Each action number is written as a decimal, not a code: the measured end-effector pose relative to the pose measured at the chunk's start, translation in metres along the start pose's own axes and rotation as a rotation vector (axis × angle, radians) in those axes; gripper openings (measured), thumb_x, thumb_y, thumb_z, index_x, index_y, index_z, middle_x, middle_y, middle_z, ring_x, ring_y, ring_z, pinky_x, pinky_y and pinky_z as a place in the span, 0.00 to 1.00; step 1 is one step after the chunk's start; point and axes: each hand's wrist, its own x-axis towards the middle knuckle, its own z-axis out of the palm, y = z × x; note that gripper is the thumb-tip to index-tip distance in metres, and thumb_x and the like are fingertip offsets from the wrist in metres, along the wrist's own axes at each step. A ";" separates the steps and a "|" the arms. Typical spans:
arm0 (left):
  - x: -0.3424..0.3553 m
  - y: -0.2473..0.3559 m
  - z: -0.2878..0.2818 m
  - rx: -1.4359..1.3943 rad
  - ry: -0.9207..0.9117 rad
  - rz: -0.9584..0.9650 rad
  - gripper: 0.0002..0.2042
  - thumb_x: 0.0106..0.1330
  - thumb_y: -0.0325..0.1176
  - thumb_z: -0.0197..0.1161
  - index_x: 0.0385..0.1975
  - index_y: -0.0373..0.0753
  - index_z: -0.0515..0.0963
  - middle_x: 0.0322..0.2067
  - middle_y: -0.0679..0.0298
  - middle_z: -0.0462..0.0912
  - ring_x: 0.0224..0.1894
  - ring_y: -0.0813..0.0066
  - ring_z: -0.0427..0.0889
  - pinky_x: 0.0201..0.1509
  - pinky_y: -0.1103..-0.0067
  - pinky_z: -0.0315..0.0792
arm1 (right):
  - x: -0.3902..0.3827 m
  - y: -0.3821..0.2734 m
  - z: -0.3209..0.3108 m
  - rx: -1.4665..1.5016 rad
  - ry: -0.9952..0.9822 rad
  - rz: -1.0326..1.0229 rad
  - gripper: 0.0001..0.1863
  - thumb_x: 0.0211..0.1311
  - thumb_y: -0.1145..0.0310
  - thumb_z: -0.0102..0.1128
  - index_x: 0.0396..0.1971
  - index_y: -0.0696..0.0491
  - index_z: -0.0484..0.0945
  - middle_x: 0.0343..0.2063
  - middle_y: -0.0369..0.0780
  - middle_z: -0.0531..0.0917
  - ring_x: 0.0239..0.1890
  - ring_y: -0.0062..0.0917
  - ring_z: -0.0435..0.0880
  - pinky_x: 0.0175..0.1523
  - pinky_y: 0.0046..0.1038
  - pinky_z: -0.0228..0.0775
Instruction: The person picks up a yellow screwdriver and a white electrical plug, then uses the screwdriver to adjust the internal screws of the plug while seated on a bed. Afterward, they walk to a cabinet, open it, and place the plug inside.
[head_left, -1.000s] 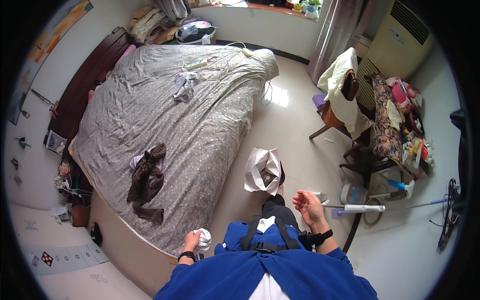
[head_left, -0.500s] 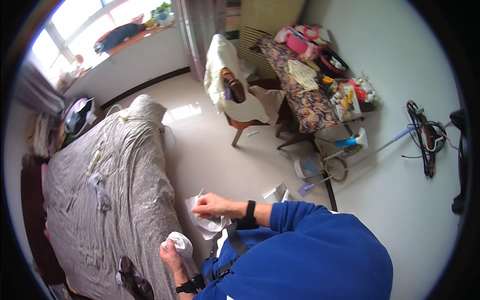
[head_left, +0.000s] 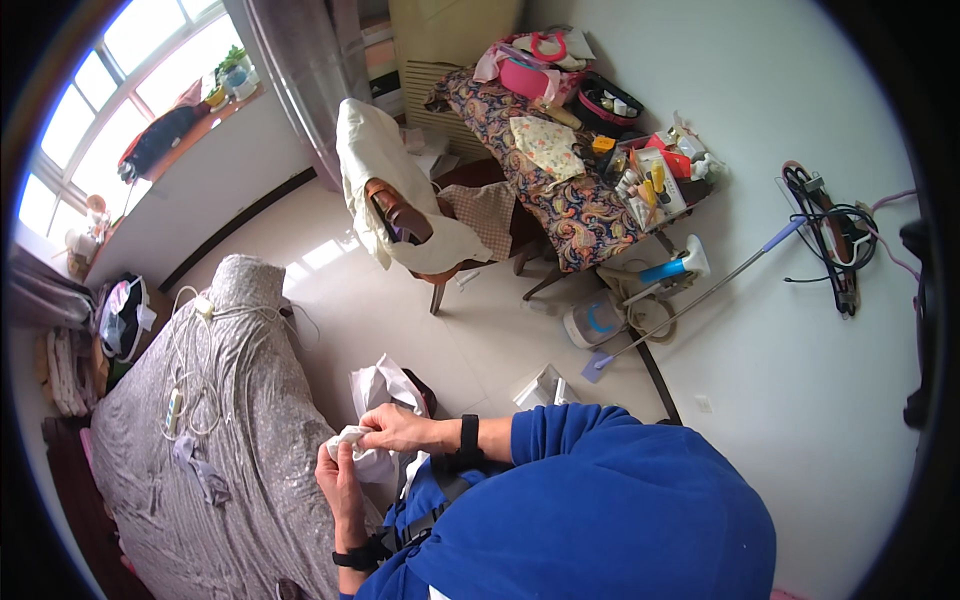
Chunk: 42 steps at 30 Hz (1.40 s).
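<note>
Close to the bed's near edge, my two hands meet on a soft white bundle (head_left: 374, 465), cloth or thin plastic; I cannot tell which. My left hand (head_left: 341, 490) grips its left side, thumb up. From the right, my right hand (head_left: 396, 428) pinches its top with bent fingers. Just beyond my hands stands a crumpled white bag (head_left: 383, 382), with a dark thing behind its right side. My forearms hide part of what lies below the bundle.
On the left is a bed with a grey cover (head_left: 250, 400), bearing a coiled white cable with a power strip (head_left: 173, 412) and a grey sock-like cloth (head_left: 200, 470). A draped chair (head_left: 365, 180), a cluttered table (head_left: 590, 225) and a purple-handled mop (head_left: 700, 302) stand farther off.
My right hand has moved from over the white bag to the white bundle in my left hand and now grips it too. The whole view has shifted and turned somewhat.
</note>
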 end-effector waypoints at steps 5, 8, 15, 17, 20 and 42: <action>0.038 0.012 -0.006 -0.042 -0.105 0.052 0.36 0.57 0.23 0.66 0.65 0.39 0.57 0.57 0.61 0.64 0.38 0.81 0.73 0.40 0.85 0.71 | 0.030 -0.007 -0.022 -0.021 0.131 -0.069 0.16 0.61 0.60 0.58 0.29 0.61 0.79 0.21 0.38 0.80 0.27 0.18 0.76 0.31 0.27 0.67; 0.064 0.020 -0.012 0.347 -0.266 0.174 0.40 0.54 0.26 0.69 0.67 0.39 0.55 0.59 0.63 0.61 0.45 0.77 0.76 0.45 0.81 0.74 | 0.049 -0.016 -0.038 -0.050 0.165 -0.060 0.19 0.64 0.58 0.55 0.28 0.61 0.79 0.20 0.37 0.79 0.24 0.17 0.74 0.29 0.26 0.66; 0.169 0.026 -0.002 0.461 -0.422 0.234 0.22 0.53 0.21 0.62 0.51 0.34 0.72 0.40 0.55 0.81 0.44 0.66 0.80 0.50 0.75 0.72 | 0.109 -0.051 -0.078 -0.078 0.086 0.035 0.12 0.58 0.66 0.59 0.34 0.61 0.81 0.26 0.38 0.82 0.31 0.16 0.76 0.36 0.24 0.68; 0.201 0.026 -0.008 0.485 -0.423 0.247 0.16 0.54 0.21 0.61 0.45 0.34 0.75 0.33 0.57 0.82 0.38 0.69 0.82 0.44 0.76 0.73 | 0.123 -0.056 -0.093 -0.029 0.094 -0.099 0.13 0.57 0.68 0.59 0.38 0.61 0.79 0.30 0.38 0.83 0.32 0.18 0.78 0.38 0.24 0.70; 0.254 0.017 -0.020 0.542 -0.418 0.170 0.08 0.57 0.25 0.61 0.37 0.33 0.75 0.26 0.58 0.80 0.30 0.74 0.78 0.36 0.78 0.71 | 0.124 -0.058 -0.133 0.179 0.260 -0.082 0.18 0.60 0.69 0.58 0.48 0.62 0.74 0.37 0.40 0.81 0.35 0.19 0.82 0.42 0.22 0.74; 0.131 -0.135 -0.059 0.777 0.194 -0.701 0.25 0.66 0.54 0.46 0.49 0.40 0.76 0.47 0.49 0.79 0.52 0.50 0.76 0.55 0.65 0.69 | -0.264 -0.004 -0.673 -1.390 0.895 0.775 0.21 0.71 0.56 0.41 0.41 0.58 0.75 0.36 0.53 0.79 0.42 0.49 0.76 0.44 0.41 0.68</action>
